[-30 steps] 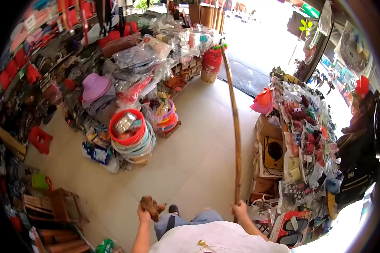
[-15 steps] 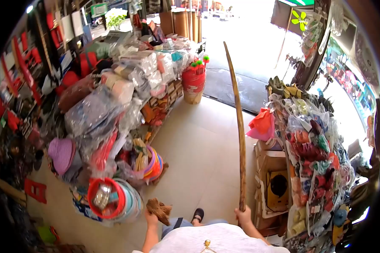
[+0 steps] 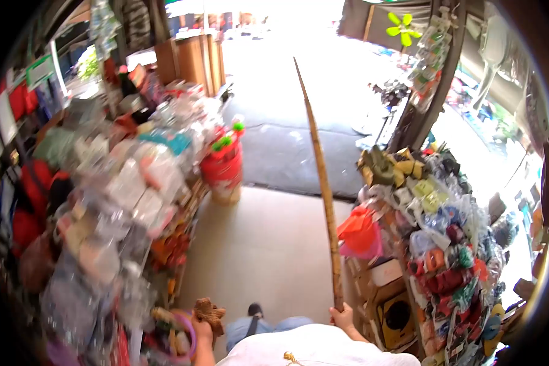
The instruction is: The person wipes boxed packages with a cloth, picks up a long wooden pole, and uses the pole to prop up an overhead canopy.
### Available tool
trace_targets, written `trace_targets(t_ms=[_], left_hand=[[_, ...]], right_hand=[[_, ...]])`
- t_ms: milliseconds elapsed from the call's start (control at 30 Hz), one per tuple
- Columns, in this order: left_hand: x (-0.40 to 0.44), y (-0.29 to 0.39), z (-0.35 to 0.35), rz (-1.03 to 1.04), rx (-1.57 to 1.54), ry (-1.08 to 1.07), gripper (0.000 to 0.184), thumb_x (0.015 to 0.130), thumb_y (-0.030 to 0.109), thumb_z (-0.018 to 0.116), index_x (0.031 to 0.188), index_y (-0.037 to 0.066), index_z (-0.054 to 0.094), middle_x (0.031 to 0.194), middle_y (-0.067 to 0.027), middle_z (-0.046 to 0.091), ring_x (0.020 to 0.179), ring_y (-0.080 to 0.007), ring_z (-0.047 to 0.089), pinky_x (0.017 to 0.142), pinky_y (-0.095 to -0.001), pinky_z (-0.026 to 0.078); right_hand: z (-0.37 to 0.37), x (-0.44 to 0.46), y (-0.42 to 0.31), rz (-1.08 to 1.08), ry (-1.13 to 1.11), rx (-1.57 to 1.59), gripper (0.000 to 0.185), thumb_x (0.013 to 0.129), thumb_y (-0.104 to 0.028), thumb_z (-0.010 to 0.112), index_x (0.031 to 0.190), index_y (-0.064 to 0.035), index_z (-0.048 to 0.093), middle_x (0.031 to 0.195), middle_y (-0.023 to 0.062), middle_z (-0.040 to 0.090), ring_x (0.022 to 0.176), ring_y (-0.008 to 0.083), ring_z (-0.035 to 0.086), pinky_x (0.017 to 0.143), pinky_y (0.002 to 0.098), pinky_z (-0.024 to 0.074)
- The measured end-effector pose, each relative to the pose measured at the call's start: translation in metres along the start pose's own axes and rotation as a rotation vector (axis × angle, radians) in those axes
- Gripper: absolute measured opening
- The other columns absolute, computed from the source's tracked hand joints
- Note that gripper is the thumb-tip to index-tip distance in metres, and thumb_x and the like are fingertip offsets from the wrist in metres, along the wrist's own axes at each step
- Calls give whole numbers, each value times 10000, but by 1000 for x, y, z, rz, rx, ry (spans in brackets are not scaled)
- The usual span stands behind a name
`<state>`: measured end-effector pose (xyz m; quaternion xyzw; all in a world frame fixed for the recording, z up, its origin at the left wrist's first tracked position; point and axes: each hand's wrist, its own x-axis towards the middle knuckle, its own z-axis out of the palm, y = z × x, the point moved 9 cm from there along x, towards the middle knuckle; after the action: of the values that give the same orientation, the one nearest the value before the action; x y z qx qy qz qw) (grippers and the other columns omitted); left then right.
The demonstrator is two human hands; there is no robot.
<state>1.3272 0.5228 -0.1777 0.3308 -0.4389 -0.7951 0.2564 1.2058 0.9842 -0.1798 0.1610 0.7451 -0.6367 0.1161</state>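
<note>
At the lower left of the head view, my left hand (image 3: 202, 329) is closed round a rough brown lump (image 3: 210, 311), whose material I cannot make out. Toward the lower right, my right hand (image 3: 343, 317) grips the bottom end of a long wooden stick (image 3: 323, 183). The stick stands up in front of me, tapers to a thin tip and leans slightly left. The hands are apart, on either side of my white shirt.
Bagged goods (image 3: 128, 189) are heaped on the left, beside a red bucket (image 3: 224, 171) with green-topped items. Packed goods (image 3: 445, 262) and cardboard boxes (image 3: 372, 293) line the right. A dark mat (image 3: 287, 155) lies at the bright doorway.
The view has moved forward and turned, bringing the doorway and red bucket nearer. The stacked basins have mostly left view. Both hands keep their holds.
</note>
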Motion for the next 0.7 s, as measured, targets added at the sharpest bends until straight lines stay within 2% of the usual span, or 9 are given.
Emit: trace_targets(t_ms=[100, 167, 200, 267, 300, 367, 467, 667, 700], left_hand=[[117, 18, 93, 144, 197, -232, 207, 832, -44, 429, 1005, 7, 530, 872, -110, 609, 750, -221, 612, 680, -348, 536], [173, 52, 171, 607, 642, -290, 201, 811, -75, 430, 966, 5, 528, 838, -94, 608, 719, -204, 612, 649, -313, 531], [198, 55, 204, 614, 632, -315, 201, 811, -75, 430, 966, 5, 528, 838, -94, 608, 719, -204, 612, 649, -313, 531], [222, 65, 301, 353, 626, -523, 263, 769, -114, 447, 984, 20, 514, 902, -73, 589, 806, -188, 596, 734, -296, 501], [235, 63, 332, 339, 618, -535, 263, 769, -114, 447, 984, 20, 514, 902, -73, 589, 806, -188, 596, 734, -296, 501], [271, 39, 383, 65, 524, -517, 367, 729, -141, 451, 1042, 45, 502, 994, -67, 554, 918, -172, 553, 837, -291, 454], [339, -8, 438, 282, 436, -453, 459, 702, -174, 418, 1089, 62, 487, 1059, -73, 523, 988, -163, 512, 892, -302, 421], [424, -45, 569, 110, 233, -487, 488, 697, -184, 401, 1102, 74, 488, 1034, -74, 542, 927, -183, 545, 834, -317, 466], [452, -68, 584, -25, 167, -494, 484, 702, -178, 411, 1110, 73, 480, 1032, -79, 545, 916, -186, 550, 824, -322, 473]], right_hand=[[18, 66, -51, -33, 32, 94, 140, 769, -100, 627, 769, -29, 506, 587, 25, 503, 464, 96, 506, 414, 251, 447], [19, 110, -75, -71, 91, 107, 133, 770, -92, 620, 762, -32, 502, 587, 23, 501, 461, 96, 504, 416, 249, 448], [19, 135, -89, -109, 123, 94, 127, 771, -84, 613, 754, -35, 497, 586, 21, 499, 458, 96, 501, 418, 247, 450], [22, 188, -124, -134, 184, 81, 121, 768, -65, 598, 734, -39, 485, 579, 18, 496, 450, 96, 493, 415, 242, 445], [19, 215, -139, -158, 221, 71, 123, 764, -65, 597, 729, -40, 482, 574, 17, 496, 446, 96, 491, 412, 239, 439], [15, 274, -173, -212, 271, 100, 126, 753, -70, 600, 719, -49, 480, 556, 10, 491, 434, 95, 484, 407, 235, 422], [9, 373, -241, -306, 300, 127, 122, 749, -71, 600, 719, -59, 483, 556, 6, 490, 439, 93, 488, 409, 235, 419], [-5, 545, -393, -330, 301, 175, 118, 769, -95, 593, 762, -40, 488, 569, 13, 492, 451, 93, 494, 416, 231, 420], [-5, 574, -418, -343, 288, 199, 118, 780, -107, 586, 771, -40, 490, 573, 18, 494, 449, 98, 494, 421, 228, 426]])
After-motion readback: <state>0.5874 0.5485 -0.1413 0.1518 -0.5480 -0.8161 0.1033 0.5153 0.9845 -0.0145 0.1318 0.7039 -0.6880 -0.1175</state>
